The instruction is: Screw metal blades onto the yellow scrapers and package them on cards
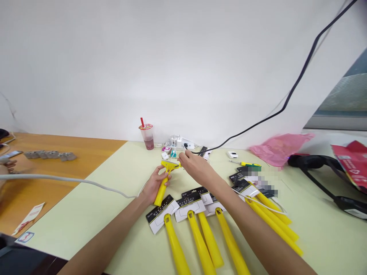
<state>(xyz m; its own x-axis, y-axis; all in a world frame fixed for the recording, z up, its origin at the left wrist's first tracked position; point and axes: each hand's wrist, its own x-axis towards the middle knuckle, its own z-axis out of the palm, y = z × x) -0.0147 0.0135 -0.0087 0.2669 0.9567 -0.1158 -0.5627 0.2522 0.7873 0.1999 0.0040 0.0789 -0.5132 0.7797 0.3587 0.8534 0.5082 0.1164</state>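
My left hand (154, 186) is wrapped round the handle of a yellow scraper (161, 192), whose wide head points up and away from me. At the right end of that head, my right hand (192, 164) has its fingers pinched together; what lies between them is too small to make out. Several yellow handles (197, 244) lie on the table below my hands, with black-and-white cardboard tags (190, 206) at their upper ends. More tagged yellow handles (272, 217) lie to the right of my right forearm.
By the wall stand a drink cup (148, 139) with a red straw and a power strip (187, 145) with plugs. To the right are a green-yellow screwdriver (249, 164), a pink plastic bag (279, 149) and a black headset-like strap (318, 183). Grey blocks (51, 154) lie left, near another person's hand (10, 166).
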